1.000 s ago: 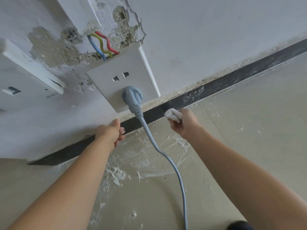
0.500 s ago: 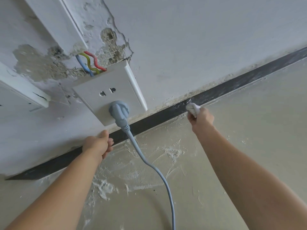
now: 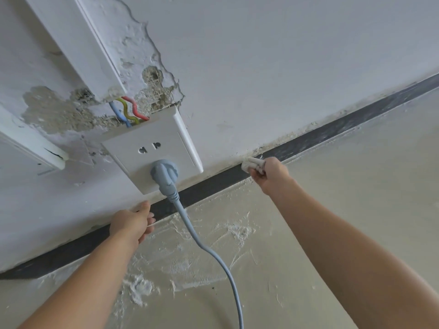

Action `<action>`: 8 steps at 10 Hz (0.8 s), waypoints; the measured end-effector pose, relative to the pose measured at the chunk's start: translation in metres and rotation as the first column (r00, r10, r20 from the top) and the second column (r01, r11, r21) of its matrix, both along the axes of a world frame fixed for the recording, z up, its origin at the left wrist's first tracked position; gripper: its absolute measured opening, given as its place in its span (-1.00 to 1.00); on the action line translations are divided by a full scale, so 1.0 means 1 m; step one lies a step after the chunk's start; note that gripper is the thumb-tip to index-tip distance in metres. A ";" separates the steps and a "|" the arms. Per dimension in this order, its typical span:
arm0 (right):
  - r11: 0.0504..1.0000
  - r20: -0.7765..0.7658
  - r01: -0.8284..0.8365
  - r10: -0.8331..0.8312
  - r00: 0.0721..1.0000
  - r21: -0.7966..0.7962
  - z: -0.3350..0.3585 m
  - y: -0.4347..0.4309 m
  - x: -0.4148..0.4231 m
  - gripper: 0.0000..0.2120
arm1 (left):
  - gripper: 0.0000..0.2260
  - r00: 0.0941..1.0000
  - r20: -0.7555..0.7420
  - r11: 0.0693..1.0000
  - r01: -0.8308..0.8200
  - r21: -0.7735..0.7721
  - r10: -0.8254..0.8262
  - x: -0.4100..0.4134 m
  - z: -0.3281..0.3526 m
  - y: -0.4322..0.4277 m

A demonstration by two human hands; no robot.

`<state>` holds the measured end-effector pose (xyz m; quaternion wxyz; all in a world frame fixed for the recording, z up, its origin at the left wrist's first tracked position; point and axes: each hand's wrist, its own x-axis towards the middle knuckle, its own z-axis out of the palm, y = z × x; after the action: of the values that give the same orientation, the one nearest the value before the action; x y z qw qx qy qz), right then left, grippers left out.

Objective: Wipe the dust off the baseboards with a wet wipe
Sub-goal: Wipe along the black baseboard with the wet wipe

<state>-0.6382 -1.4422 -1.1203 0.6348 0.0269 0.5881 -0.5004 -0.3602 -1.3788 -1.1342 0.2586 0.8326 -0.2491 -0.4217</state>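
Wall (image 3: 285, 55) peeling, floor (image 3: 332, 210) dusty. Dark baseboard (image 3: 213, 188) between them. Socket (image 3: 154, 148) with grey plug (image 3: 164, 173) just above. Left hand (image 3: 130, 222) at baseboard, fingers loosely curled, holding nothing. Right hand (image 3: 270, 174) grips crumpled wipe (image 3: 251, 165), pressed on baseboard's top edge.

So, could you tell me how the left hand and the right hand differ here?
The right hand grips a crumpled wet wipe against the black baseboard; the left hand holds nothing. The right hand is right of the grey cable, the left hand left of it. Both reach the baseboard.
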 end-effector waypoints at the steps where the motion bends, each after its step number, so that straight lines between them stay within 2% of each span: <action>1: 0.990 -0.172 0.140 -0.140 0.975 -0.011 0.012 0.005 -0.023 -0.68 | -0.67 1.000 0.012 1.000 0.005 -0.004 -0.005 0.001 -0.001 0.000; 2: 0.997 -0.244 0.028 -0.009 0.970 0.076 0.004 0.016 -0.015 -0.77 | -0.66 1.000 -0.010 1.000 -0.008 -0.007 0.008 -0.002 -0.002 -0.002; 3: 0.955 -0.180 -0.270 0.288 0.941 0.120 -0.002 0.025 0.029 -0.81 | -0.67 0.999 -0.045 1.000 -0.017 -0.002 0.017 -0.003 -0.001 -0.003; 4: 0.978 -0.232 -0.206 0.204 0.951 0.017 0.007 0.021 0.048 -0.85 | -0.67 0.998 -0.059 1.000 0.015 -0.016 -0.016 -0.001 0.001 -0.001; 5: 0.996 -0.357 -0.047 0.015 0.934 -0.081 0.015 0.020 0.026 -0.82 | -0.68 0.993 -0.071 0.995 0.096 -0.030 -0.098 0.005 0.005 0.006; 6: 0.994 -0.443 -0.106 0.095 0.891 -0.001 0.028 0.029 0.007 -0.86 | -0.71 0.980 -0.097 0.983 0.169 -0.076 -0.176 0.010 0.006 0.015; 7: 0.957 -0.532 -0.274 0.280 0.799 0.093 0.038 0.035 0.015 -0.89 | -0.76 0.938 -0.072 0.939 0.335 -0.070 -0.340 0.010 0.006 0.030; 8: 0.912 -0.574 -0.374 0.399 0.715 0.169 0.038 0.042 0.028 -0.90 | -0.84 0.872 -0.046 0.873 0.488 -0.014 -0.488 0.010 0.005 0.041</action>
<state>-0.6102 -1.4001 -1.0826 0.5066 -0.2424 0.7598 -0.3275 -0.3500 -1.3375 -1.1293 0.1507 0.7322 -0.4452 -0.4930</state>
